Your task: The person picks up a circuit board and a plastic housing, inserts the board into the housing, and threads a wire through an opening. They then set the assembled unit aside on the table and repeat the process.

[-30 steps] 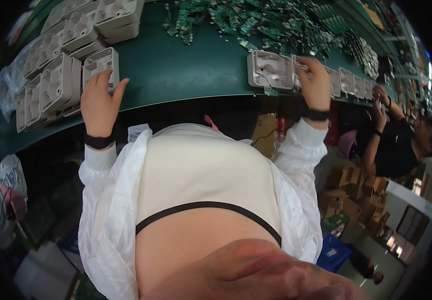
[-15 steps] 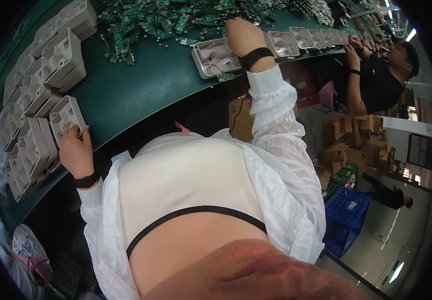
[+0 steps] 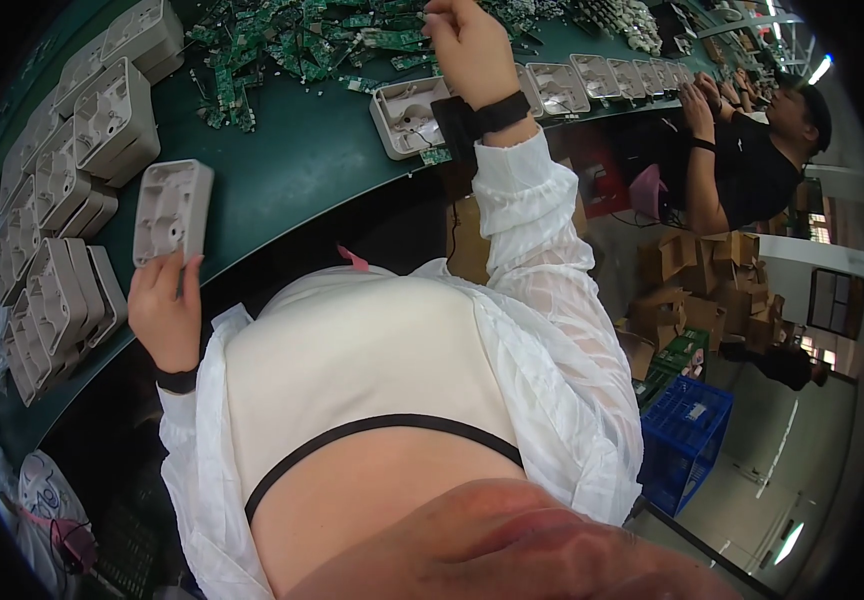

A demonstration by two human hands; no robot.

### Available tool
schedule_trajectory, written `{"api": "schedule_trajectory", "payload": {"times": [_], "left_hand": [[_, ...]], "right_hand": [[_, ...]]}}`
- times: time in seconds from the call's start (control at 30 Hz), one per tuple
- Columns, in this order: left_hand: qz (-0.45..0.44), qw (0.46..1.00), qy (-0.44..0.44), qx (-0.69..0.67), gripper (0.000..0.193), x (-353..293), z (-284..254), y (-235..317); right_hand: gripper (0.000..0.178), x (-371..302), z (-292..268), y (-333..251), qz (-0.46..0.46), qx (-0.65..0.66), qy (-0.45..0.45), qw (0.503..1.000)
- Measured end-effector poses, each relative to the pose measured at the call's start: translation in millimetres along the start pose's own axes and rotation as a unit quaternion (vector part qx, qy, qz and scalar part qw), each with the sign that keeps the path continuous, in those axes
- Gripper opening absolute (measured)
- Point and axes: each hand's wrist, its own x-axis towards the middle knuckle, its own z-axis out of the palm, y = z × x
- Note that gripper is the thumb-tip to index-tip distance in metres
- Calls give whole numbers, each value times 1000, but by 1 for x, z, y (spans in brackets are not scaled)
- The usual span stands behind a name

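My left hand (image 3: 165, 312) grips the near end of a pale grey plastic housing (image 3: 159, 222), its hollow side with posts facing up. The housing is apart from the stacked housings beside it. My right hand (image 3: 480, 60) is over the edge of a heap of green circuit boards (image 3: 292, 45). Its fingers are curled together, and what they hold, if anything, cannot be made out. Below that hand lies another open housing (image 3: 407, 112), partly covered by a black piece at my wristband (image 3: 505, 113). A small green board (image 3: 436, 157) sits at this housing's near edge.
Stacks of grey housings (image 3: 60, 290) fill the left of the green table (image 3: 262, 190). A row of housings (image 3: 597, 75) runs along the table's edge to the right, toward a co-worker in black (image 3: 752, 165). Cardboard boxes (image 3: 697, 265) and a blue crate (image 3: 689, 430) stand behind on the right.
My left hand has taken a housing from the stacks and moved it right over the table. My right hand has shifted slightly up and left, off the near housing, toward the circuit boards.
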Motion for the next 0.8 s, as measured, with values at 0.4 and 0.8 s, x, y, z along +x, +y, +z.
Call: {"api": "schedule_trajectory", "payload": {"times": [0.4,0.8], "left_hand": [[62,994,-7,-91,15,7,18,9],[61,993,-54,-87,23,-9,32,-5]], "right_hand": [[14,-52,21,-48,385,792,-241,409],[11,-81,72,-86,314,731,-191,576]]}}
